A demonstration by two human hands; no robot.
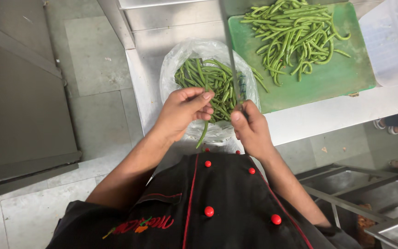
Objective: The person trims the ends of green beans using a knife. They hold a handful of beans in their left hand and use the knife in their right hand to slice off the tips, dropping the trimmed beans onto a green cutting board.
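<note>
While a steel counter [309,117] carries a green cutting board [332,78] heaped with trimmed beans [291,32], a clear plastic bag [176,60] of green beans [208,78] sits at its near edge. Over that bag the left hand [180,113] pinches one bean [202,133], and the right hand [250,129] grips a knife [230,55], blade pointing away.

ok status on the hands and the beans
Left hand pinching one green bean. Right hand gripping knife. Bag of beans under both; nothing blocking.
</note>
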